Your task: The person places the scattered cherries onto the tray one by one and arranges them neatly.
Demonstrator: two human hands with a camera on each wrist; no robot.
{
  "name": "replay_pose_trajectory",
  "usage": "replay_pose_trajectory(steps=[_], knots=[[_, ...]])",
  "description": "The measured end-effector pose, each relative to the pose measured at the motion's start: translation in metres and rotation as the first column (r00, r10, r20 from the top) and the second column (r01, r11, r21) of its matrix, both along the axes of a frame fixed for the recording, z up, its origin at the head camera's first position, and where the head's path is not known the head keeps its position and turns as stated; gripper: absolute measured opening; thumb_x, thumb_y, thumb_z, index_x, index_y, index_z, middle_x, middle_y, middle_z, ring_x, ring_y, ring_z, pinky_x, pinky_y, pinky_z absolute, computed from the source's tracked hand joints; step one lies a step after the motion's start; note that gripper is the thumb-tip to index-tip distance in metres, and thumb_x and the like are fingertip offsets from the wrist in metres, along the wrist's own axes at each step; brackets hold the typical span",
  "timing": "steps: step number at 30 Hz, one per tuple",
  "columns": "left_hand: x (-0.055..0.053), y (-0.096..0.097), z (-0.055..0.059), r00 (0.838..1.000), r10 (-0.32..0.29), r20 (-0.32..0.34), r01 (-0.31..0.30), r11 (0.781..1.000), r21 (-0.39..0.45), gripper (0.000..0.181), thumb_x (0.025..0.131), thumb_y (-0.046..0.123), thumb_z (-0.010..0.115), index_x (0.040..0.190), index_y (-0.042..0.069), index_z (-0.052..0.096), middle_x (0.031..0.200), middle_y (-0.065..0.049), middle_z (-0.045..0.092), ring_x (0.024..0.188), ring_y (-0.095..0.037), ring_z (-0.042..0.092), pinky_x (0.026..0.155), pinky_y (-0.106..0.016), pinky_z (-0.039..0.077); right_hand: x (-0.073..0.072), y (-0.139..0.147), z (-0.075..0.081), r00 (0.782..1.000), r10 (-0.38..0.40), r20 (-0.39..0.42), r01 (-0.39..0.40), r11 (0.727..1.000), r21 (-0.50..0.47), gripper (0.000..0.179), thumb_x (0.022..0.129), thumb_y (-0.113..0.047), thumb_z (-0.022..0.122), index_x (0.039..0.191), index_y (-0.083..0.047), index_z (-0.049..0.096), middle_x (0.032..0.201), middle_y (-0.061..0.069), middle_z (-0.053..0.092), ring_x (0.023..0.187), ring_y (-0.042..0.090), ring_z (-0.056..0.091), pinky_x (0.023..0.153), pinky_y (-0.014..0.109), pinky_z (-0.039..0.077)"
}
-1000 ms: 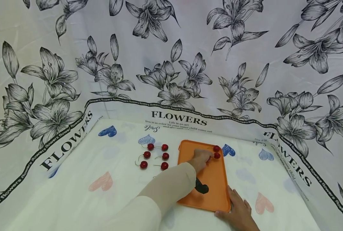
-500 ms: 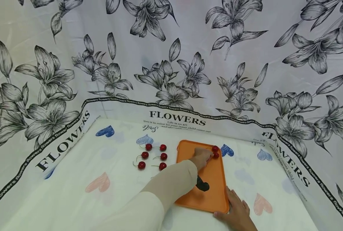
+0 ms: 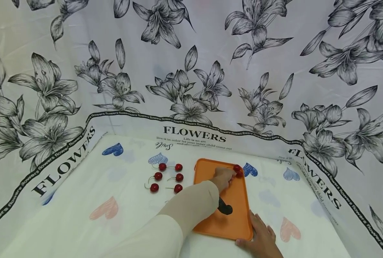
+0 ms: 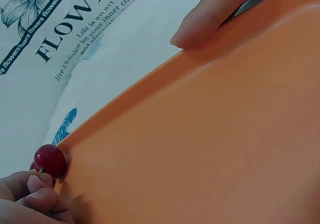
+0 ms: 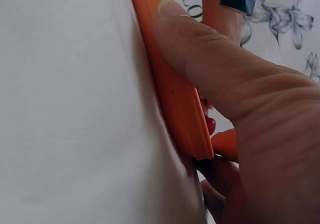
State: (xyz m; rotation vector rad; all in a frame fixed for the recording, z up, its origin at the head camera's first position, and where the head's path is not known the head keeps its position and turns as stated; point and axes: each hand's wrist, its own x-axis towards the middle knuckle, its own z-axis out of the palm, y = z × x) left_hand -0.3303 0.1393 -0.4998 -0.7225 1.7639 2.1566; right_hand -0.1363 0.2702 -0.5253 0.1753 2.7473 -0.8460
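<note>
Little is changing: the left hand (image 3: 223, 179), right of the frame's centre, is still tightly pinching a round, glossy red cherry (image 3: 239, 174) at the far corner of a shallow rectangular orange tray (image 3: 240, 200), so its placing is seemingly unfinished. The right hand (image 3: 260, 236) is gripping the lower-right corner. One tray is showing; one more cherry (image 3: 236, 167) is sitting beside the pinched one, six stemmed red cherries (image 3: 158, 176) are lying left of centre.

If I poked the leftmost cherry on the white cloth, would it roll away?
The cherry would probably roll, being round. Its thin, curved stem might catch and make it swerve. It looks shiny, so it may feel slippery.
</note>
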Motion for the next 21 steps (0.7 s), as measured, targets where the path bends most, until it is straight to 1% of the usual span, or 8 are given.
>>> replay_pose_trajectory(steps=[3, 5, 7, 10, 15, 18, 21], knots=[[0.0, 0.001, 0.001, 1.0, 0.001, -0.007, -0.001, 1.0, 0.007, 0.011, 0.078, -0.001, 0.077, 0.08, -0.001, 0.066, 0.067, -0.012, 0.063, 0.049, -0.018, 0.05, 0.043, -0.024, 0.04, 0.001, 0.001, -0.001, 0.999, 0.009, -0.031, -0.009, 1.0, -0.002, 0.129, 0.056, -0.073, 0.076, 0.151, -0.002, 0.025, 0.151, 0.02, 0.03, 0.139, 0.044, 0.017, 0.101, 0.068, 0.0], [0.002, 0.001, 0.002, 1.0, -0.003, -0.017, 0.003, 1.0, 0.001, 0.01, 0.078, 0.0, 0.077, 0.08, -0.001, 0.067, 0.069, -0.013, 0.065, 0.05, -0.019, 0.053, 0.044, -0.024, 0.042, 0.002, 0.001, -0.002, 0.999, 0.013, -0.048, -0.013, 1.0, 0.001, 0.127, 0.058, -0.071, 0.076, 0.151, -0.001, 0.025, 0.151, 0.019, 0.031, 0.139, 0.043, 0.017, 0.1, 0.068, 0.001], [0.003, 0.0, 0.003, 1.0, -0.008, -0.026, 0.007, 1.0, -0.004, 0.009, 0.078, 0.001, 0.077, 0.08, 0.0, 0.068, 0.072, -0.014, 0.067, 0.052, -0.02, 0.056, 0.045, -0.024, 0.043, 0.001, 0.0, -0.003, 0.999, 0.012, -0.048, -0.012, 1.0, 0.011, 0.128, 0.056, -0.072, 0.076, 0.151, -0.001, 0.026, 0.151, 0.019, 0.031, 0.138, 0.043, 0.018, 0.1, 0.068, 0.001], [0.003, -0.005, 0.001, 0.999, -0.011, -0.035, 0.01, 1.0, -0.009, 0.007, 0.078, 0.001, 0.077, 0.079, 0.001, 0.07, 0.074, -0.016, 0.069, 0.053, -0.021, 0.059, 0.045, -0.025, 0.044, 0.002, -0.001, -0.003, 0.999, 0.023, -0.048, -0.022, 1.0, 0.022, 0.127, 0.058, -0.072, 0.076, 0.151, -0.001, 0.025, 0.151, 0.02, 0.031, 0.139, 0.043, 0.018, 0.1, 0.068, 0.002], [-0.001, -0.011, -0.002, 0.999, -0.013, -0.046, 0.013, 1.0, -0.006, 0.005, 0.077, -0.001, 0.075, 0.076, 0.0, 0.071, 0.074, -0.016, 0.069, 0.051, -0.02, 0.058, 0.041, -0.026, 0.038, 0.002, -0.002, -0.002, 0.999, 0.022, -0.03, -0.021, 0.999, 0.026, 0.13, 0.056, -0.073, 0.076, 0.151, -0.001, 0.025, 0.151, 0.021, 0.03, 0.138, 0.044, 0.017, 0.1, 0.068, 0.001], [-0.003, -0.014, -0.002, 0.999, -0.012, -0.052, 0.012, 1.0, 0.003, 0.005, 0.078, -0.002, 0.073, 0.075, 0.0, 0.07, 0.076, -0.017, 0.069, 0.049, -0.02, 0.056, 0.041, -0.027, 0.039, 0.002, -0.001, 0.0, 0.999, 0.023, -0.024, -0.022, 0.999, 0.023, 0.13, 0.056, -0.073, 0.076, 0.151, -0.001, 0.024, 0.151, 0.021, 0.029, 0.138, 0.044, 0.017, 0.1, 0.067, 0.0], [-0.005, -0.015, -0.001, 0.998, -0.008, -0.058, 0.01, 1.0, 0.024, 0.004, 0.079, -0.002, 0.073, 0.077, -0.002, 0.07, 0.076, -0.017, 0.069, 0.049, -0.019, 0.054, 0.043, -0.028, 0.04, 0.001, 0.0, 0.0, 1.0, 0.014, -0.01, -0.013, 1.0, 0.021, 0.131, 0.054, -0.072, 0.077, 0.151, -0.001, 0.024, 0.151, 0.021, 0.029, 0.139, 0.044, 0.016, 0.101, 0.067, -0.001]])
